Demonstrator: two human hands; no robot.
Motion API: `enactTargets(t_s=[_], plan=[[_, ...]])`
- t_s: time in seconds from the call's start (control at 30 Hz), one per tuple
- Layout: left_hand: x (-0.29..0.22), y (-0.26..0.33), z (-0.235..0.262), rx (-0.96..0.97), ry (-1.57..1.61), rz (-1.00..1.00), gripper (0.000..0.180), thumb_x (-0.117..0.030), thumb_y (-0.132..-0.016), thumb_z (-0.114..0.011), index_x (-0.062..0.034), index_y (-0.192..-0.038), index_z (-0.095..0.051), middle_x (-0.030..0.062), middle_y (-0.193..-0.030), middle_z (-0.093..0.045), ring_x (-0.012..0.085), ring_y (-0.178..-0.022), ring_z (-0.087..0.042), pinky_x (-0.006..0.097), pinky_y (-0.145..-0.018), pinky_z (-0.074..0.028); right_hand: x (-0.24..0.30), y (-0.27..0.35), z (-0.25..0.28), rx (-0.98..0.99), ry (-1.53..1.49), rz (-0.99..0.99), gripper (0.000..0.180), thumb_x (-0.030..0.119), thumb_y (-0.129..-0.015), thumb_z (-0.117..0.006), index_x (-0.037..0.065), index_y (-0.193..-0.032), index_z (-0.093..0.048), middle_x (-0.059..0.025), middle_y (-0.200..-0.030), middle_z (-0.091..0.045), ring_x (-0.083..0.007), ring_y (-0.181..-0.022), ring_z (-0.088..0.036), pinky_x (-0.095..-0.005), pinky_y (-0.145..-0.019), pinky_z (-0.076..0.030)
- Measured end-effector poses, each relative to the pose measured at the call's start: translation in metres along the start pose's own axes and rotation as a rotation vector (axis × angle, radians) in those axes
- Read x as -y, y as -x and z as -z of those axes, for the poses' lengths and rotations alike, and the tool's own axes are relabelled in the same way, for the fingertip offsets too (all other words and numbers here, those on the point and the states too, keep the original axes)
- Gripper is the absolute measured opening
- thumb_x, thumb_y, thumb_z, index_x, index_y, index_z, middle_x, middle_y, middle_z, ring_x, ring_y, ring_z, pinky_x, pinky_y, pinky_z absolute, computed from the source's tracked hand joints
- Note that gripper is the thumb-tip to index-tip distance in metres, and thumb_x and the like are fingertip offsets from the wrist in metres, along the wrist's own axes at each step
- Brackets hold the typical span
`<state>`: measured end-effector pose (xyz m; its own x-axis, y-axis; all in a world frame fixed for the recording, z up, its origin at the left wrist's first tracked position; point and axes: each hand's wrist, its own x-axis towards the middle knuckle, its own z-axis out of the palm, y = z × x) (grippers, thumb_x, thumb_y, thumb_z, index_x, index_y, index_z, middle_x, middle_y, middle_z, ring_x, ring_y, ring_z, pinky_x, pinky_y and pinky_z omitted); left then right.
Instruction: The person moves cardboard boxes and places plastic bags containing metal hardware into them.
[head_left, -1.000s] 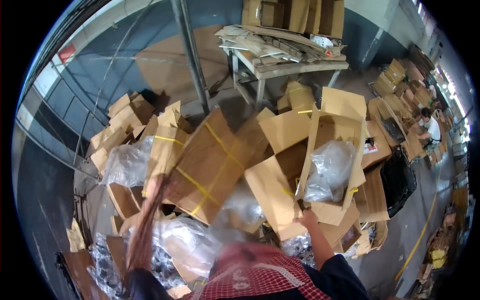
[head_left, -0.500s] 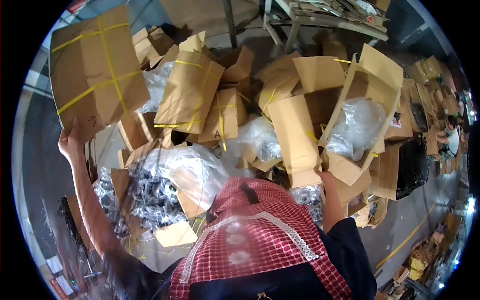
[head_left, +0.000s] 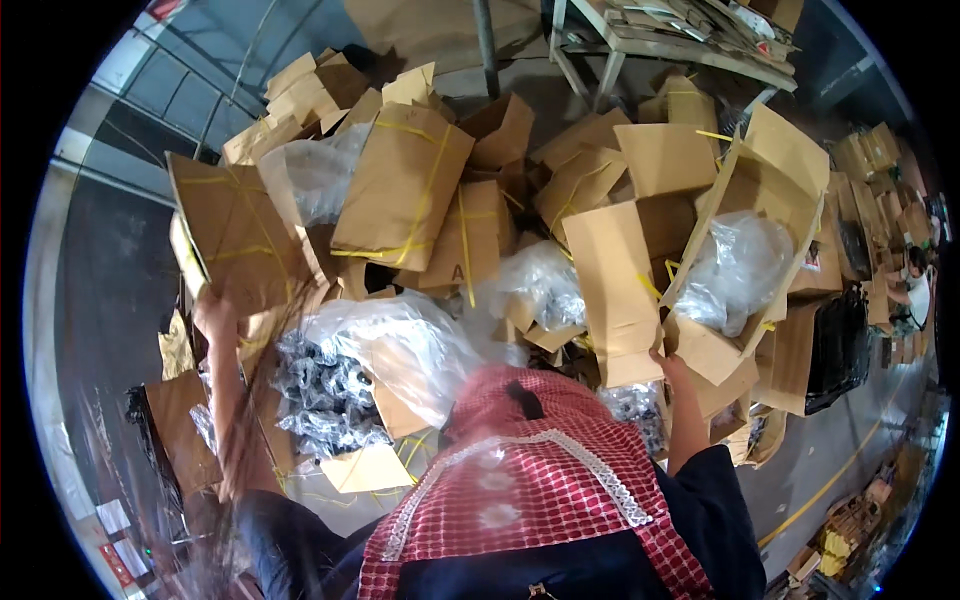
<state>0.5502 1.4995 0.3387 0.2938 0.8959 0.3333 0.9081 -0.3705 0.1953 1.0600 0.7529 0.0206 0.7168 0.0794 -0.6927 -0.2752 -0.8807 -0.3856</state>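
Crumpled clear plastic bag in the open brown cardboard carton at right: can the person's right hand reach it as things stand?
Probably yes: the plastic bag lies uncovered in the open carton, near the right hand, though that hand would likely have to release the tan cardboard flap first.

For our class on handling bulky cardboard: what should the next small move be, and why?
Probably lower the strapped cardboard gently with the left hand: it is tilted, and that hand holds its lower edge, while the right hand grips a long cardboard flap.
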Motion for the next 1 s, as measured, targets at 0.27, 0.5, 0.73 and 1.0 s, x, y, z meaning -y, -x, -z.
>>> enactTargets(t_s=[0.27,0.5,0.73,1.0], plan=[[-0.034,0.011,-0.090,0.394,-0.416,0.044,0.045,-0.023,-0.081,-0.062,0.0003,-0.118,-0.051,0.0245,-0.116,-0.055,0.0420,-0.109,-0.053,0.046,-0.088,-0.047,0.062,0.054,-0.001,0.001,-0.137,-0.014,0.092,0.053,-0.067,-0.076,-0.014,-0.125,-0.049,-0.0265,-0.120,-0.058,-0.0344,-0.111,-0.057,-0.0405,-0.089,-0.045],[-0.232,-0.002,-0.182,0.147,-0.318,-0.748,0.046,-0.019,-0.076,-0.062,-0.0017,-0.119,-0.058,0.0190,-0.134,-0.045,0.0358,-0.122,-0.043,0.043,-0.101,-0.037,0.036,0.036,0.011,-0.022,0.042,0.090,0.092,0.056,-0.066,-0.078,-0.007,-0.127,-0.049,-0.0224,-0.120,-0.058,-0.0315,-0.106,-0.059,-0.0374,-0.086,-0.048],[-0.387,0.042,-0.383,0.756,0.039,-0.657,0.045,-0.019,-0.080,-0.061,-0.0032,-0.122,-0.053,0.0158,-0.128,-0.051,0.0342,-0.124,-0.043,0.042,-0.101,-0.037,0.017,0.033,-0.001,-0.139,0.024,0.200,0.074,0.053,-0.072,-0.074,-0.008,-0.110,-0.058,-0.0202,-0.102,-0.064,-0.0308,-0.095,-0.062,-0.0383,-0.083,-0.048],[-0.427,-0.007,-0.602,0.793,0.470,0.041,0.028,-0.023,-0.087,-0.052,0.0023,-0.098,-0.058,0.0209,-0.093,-0.063,0.0344,-0.083,-0.062,0.040,-0.072,-0.050,-0.004,0.041,-0.037,-0.293,-0.140,0.261,0.071,0.037,-0.077,-0.074,-0.007,-0.126,-0.048,-0.0260,-0.132,-0.045,-0.0406,-0.120,-0.046,-0.0451,-0.100,-0.038]])
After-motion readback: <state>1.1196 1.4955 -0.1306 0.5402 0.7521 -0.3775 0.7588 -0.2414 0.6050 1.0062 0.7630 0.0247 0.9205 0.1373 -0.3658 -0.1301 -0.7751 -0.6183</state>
